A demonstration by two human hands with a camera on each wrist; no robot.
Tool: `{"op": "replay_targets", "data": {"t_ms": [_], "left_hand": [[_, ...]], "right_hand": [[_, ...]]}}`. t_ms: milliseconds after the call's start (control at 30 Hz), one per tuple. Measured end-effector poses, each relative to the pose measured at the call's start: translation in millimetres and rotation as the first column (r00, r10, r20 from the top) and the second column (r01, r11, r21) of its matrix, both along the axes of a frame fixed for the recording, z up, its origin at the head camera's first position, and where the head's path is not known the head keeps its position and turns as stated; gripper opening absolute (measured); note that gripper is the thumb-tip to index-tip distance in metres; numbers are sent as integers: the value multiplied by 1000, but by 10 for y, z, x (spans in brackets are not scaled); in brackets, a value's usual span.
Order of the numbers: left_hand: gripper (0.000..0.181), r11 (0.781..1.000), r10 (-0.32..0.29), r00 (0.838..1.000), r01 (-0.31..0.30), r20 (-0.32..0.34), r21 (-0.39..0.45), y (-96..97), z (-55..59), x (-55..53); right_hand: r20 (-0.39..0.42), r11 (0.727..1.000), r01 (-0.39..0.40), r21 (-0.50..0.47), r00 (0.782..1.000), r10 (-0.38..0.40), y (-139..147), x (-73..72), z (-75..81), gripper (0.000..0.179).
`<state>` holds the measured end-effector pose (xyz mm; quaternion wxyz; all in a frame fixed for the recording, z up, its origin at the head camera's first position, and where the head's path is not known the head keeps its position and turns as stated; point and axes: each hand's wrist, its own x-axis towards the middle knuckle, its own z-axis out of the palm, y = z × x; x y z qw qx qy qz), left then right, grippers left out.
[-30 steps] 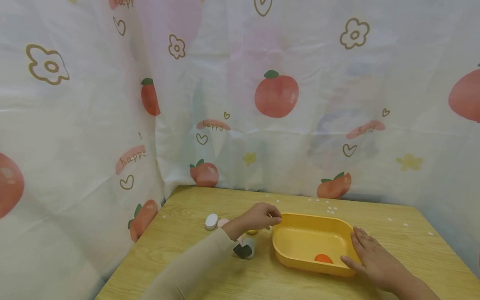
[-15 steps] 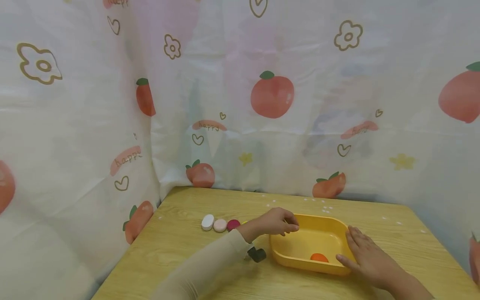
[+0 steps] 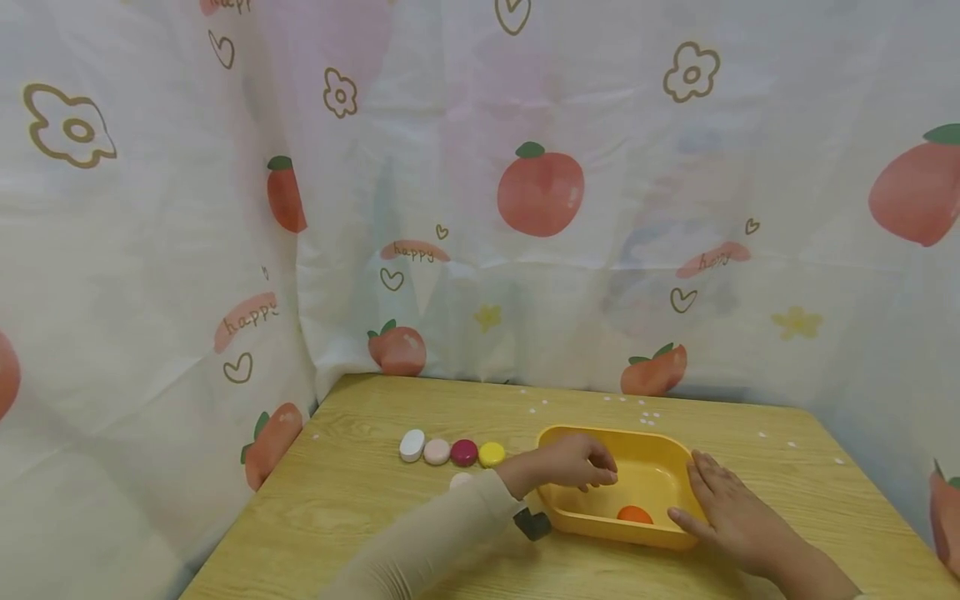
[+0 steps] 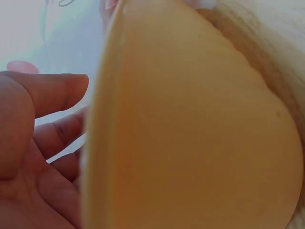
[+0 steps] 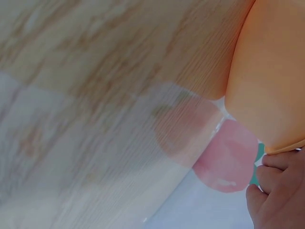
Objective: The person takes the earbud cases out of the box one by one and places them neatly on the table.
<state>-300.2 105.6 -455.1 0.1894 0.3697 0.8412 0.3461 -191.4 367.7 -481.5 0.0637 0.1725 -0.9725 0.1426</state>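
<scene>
A yellow plastic basin (image 3: 600, 533) stands on the table, with an orange rounded piece (image 3: 634, 514) at its near side inside. My left hand (image 3: 576, 462) is over the left part of the basin, fingers loosely bent. In the left wrist view its thumb (image 4: 62, 93) is apart from the fingers and nothing shows between them; the basin's wall hides some fingertips. My right hand (image 3: 738, 521) lies along the basin's right rim with fingers extended and thumb over the near edge. The right wrist view shows its fingers (image 5: 276, 179) at the rim.
Left of the basin, a white oval piece (image 3: 412, 446), a pale pink one (image 3: 437, 452), a dark red one (image 3: 464, 452) and a yellow one (image 3: 492, 454) form a row. A pale piece (image 3: 461, 480) peeks out behind my left sleeve. Patterned cloth (image 3: 540, 292) rises behind the table.
My left hand has moved right from the basin's left rim to over its inside, uncovering the row of pieces. The right hand stays at the rim. The head view has shifted slightly.
</scene>
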Motion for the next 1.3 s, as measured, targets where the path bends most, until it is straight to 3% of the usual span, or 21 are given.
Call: {"op": "replay_targets", "data": {"t_ms": [200,500,833,1300], "left_hand": [[20,999,24,1000,-24,12,-33,81,-10,86],[25,994,58,998,-57,11,-98,298,-145,139],[34,958,-45,998,32,-39,-287,391,-159,176],[31,935,-172,972,111,-159,-338,453,-199,208]], "right_hand": [[-9,1000,-3,7,1000,3,-5,-2,-5,83],[-3,1000,7,3,1000,-7,-6,4,-17,83],[-21,1000,5,20,1000,-5,-3,4,-14,83],[-28,1000,3,19,1000,-3,6,-2,-30,83]]}}
